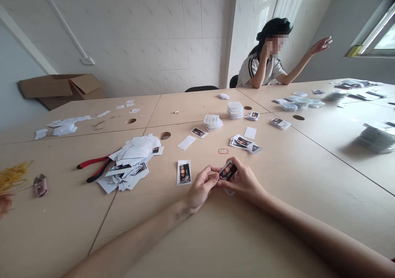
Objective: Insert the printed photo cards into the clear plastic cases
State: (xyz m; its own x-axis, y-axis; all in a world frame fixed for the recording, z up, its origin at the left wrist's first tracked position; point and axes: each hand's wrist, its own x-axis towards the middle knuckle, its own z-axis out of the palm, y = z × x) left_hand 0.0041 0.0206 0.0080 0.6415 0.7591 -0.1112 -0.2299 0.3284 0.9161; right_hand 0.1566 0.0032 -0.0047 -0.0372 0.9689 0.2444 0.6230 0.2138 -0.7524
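Observation:
A small black printed card (227,171) with white and orange marks is held between my two hands above the table. My left hand (203,185) is closed on its left edge, thumb on top. Around the right side curl the fingers of my right hand (245,177). Something clear shows below my hands, too hidden to name. Just left of my left hand lies a printed card on white paper (184,173). Beyond my hands are a red outlined rectangle (223,150) and a loose stack of printed cards (243,143).
A heap of paper cards (132,162) partly covers red-handled pliers (95,162) at left. Clear plastic boxes (212,122) stand in stacks farther back. Yellow rubber bands (14,177) lie far left. Another person (265,64) sits across the table; a cardboard box (61,89) is behind it.

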